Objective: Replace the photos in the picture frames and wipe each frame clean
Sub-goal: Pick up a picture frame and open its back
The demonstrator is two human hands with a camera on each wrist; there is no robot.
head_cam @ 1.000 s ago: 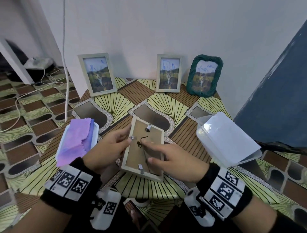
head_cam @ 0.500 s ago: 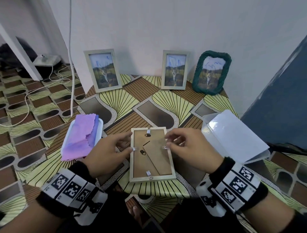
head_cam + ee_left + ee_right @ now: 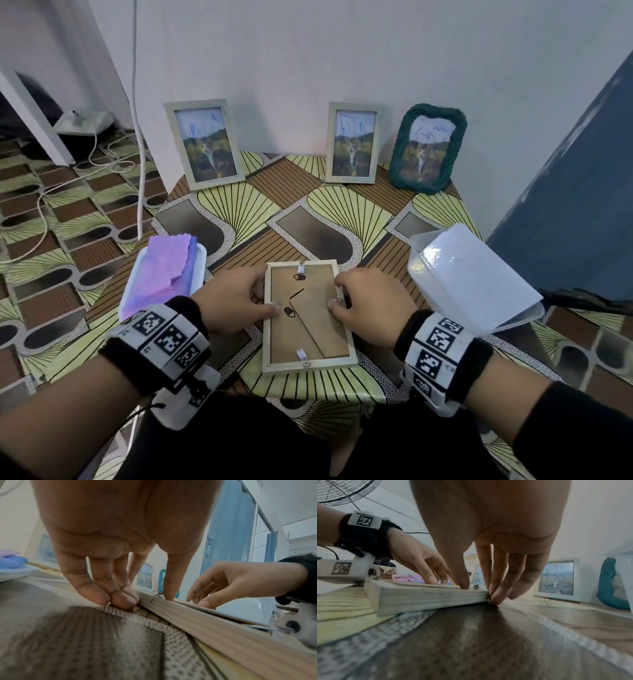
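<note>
A light wooden picture frame (image 3: 308,315) lies face down near the table's front edge, brown backing and folded stand up. My left hand (image 3: 268,301) grips its left edge, thumb on the backing and fingers curled against the side. My right hand (image 3: 337,297) pinches the right edge, thumb by the small metal clip (image 3: 339,300). In the left wrist view my left hand (image 3: 145,597) straddles the frame's edge (image 3: 205,626). In the right wrist view my right hand (image 3: 479,592) does the same on the frame's side (image 3: 428,599). A purple cloth (image 3: 161,274) lies folded to the left.
Three framed photos stand against the wall: a pale frame (image 3: 205,144), a second pale frame (image 3: 352,144) and a green woven frame (image 3: 428,147). The cloth sits on a white tray (image 3: 200,260). A clear plastic box (image 3: 472,281) stands at the right. A white cable (image 3: 138,171) hangs left of the table.
The frame, tilted and skewed a second ago, now lies flat and square. My right hand moved off the backing to the right edge clip. My left hand stayed at the left edge.
</note>
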